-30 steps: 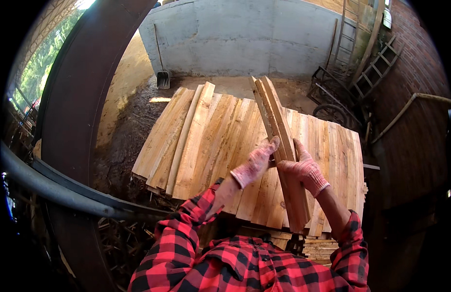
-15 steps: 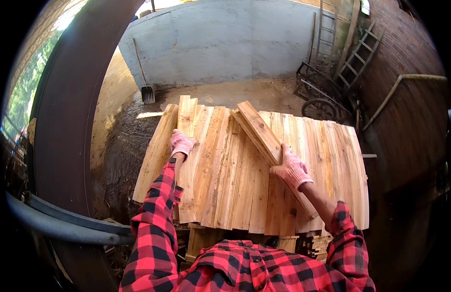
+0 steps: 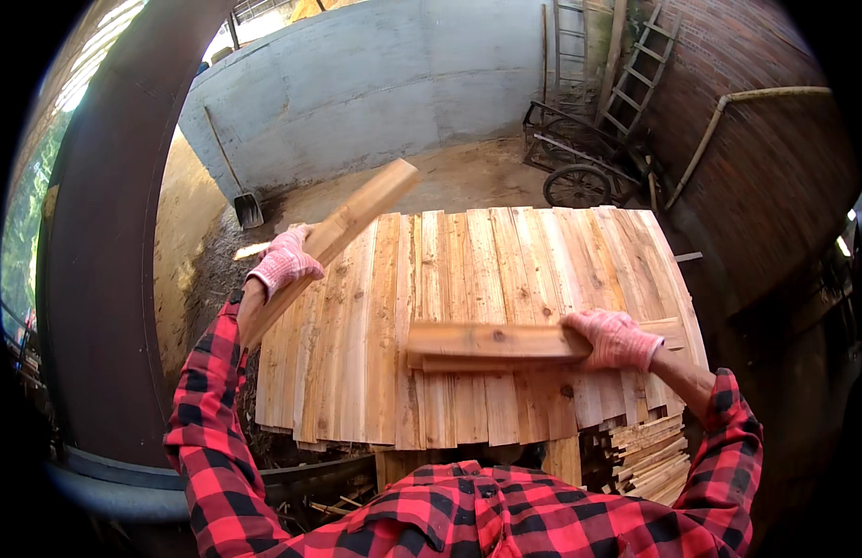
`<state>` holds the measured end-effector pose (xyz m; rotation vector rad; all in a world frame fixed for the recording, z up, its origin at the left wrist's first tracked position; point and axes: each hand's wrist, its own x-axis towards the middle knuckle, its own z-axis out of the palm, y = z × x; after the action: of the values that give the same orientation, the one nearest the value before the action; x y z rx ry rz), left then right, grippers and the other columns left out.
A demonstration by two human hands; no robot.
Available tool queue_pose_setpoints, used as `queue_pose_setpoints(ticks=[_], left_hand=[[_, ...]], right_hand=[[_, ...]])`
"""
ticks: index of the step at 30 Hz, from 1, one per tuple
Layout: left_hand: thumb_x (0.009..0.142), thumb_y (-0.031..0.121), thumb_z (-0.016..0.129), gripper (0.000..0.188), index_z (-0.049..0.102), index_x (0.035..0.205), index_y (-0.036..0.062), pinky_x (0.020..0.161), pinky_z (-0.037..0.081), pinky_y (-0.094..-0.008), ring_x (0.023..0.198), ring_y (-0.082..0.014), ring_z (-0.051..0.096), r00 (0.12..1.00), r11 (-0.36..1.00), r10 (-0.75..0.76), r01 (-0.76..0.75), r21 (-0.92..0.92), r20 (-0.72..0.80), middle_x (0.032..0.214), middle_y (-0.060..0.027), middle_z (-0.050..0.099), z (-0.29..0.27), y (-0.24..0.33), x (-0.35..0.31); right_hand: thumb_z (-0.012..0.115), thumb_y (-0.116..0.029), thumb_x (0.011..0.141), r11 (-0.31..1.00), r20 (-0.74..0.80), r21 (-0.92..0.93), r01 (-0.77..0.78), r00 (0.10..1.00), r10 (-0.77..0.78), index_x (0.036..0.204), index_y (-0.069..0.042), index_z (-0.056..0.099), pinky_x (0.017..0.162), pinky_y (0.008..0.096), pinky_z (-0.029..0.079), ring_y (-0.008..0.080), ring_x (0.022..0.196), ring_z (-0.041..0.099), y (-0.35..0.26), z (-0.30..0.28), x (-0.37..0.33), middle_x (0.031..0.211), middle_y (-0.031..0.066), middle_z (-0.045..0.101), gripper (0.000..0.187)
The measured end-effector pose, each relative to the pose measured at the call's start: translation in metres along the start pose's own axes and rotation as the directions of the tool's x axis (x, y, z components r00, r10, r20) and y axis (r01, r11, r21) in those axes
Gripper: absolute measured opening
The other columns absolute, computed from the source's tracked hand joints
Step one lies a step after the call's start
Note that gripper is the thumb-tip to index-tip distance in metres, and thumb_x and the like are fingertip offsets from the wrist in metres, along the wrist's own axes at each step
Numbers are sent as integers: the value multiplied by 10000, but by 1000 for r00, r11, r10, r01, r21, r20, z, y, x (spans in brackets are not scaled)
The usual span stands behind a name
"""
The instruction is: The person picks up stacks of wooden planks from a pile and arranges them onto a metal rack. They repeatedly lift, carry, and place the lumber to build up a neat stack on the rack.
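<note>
Wooden planks [image 3: 533, 265] lie side by side in a broad layer in front of me. My left hand [image 3: 289, 259], in a pink knit glove, is closed around a wooden plank [image 3: 364, 203] at the layer's left side. That plank slants up and away to the right, its far end raised above the layer. In the same kind of glove, my right hand [image 3: 619, 338] grips wooden boards [image 3: 496, 340], apparently two together, turned crosswise over the near part of the layer. Motion blurs their left ends, and I cannot tell whether they touch the planks below.
Under the layer's near right corner sits a stack of thin wood strips [image 3: 649, 456]. A dark post [image 3: 110, 232] rises on the left. Farther off are a shovel [image 3: 248, 209] against a grey wall [image 3: 375, 84], a wheeled cart [image 3: 580, 181], and a ladder [image 3: 640, 79].
My left hand has lifted its plank off the left edge and tilted it to the right. My right hand has swung its boards from a slant to crosswise, nearer to me. The view has shifted.
</note>
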<state>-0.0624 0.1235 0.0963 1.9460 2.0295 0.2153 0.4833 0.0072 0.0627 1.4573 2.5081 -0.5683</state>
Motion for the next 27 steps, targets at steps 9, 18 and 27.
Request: queue_pose_setpoints(ticks=[9,18,27], left_hand=[[599,112,809,861,499,1402,129,769,576,-371,919,-259,693,951,983,-4,-53,177,310,1158,-141,662,38,78,55],[623,46,698,794,513,1393,94,971,515,-430,1207,-361,590,962,917,160,-228,326,223,1270,-209,618,82,48,120],[634,69,722,792,507,1396,101,915,544,-443,1134,-354,643,950,902,192,-270,338,248,1196,-199,666,90,53,146]], right_hand=[[841,-381,645,998,9,-16,-63,998,63,1315,-168,565,954,417,497,289,1155,592,30,-26,21,1229,95,589,755],[812,-316,621,984,-114,-82,-161,982,151,1351,-156,541,1001,425,463,345,1225,534,110,-39,100,1260,137,565,795],[756,-250,659,984,-202,-95,-150,971,128,1314,-152,554,975,448,473,374,1175,553,129,-51,128,1208,166,584,693]])
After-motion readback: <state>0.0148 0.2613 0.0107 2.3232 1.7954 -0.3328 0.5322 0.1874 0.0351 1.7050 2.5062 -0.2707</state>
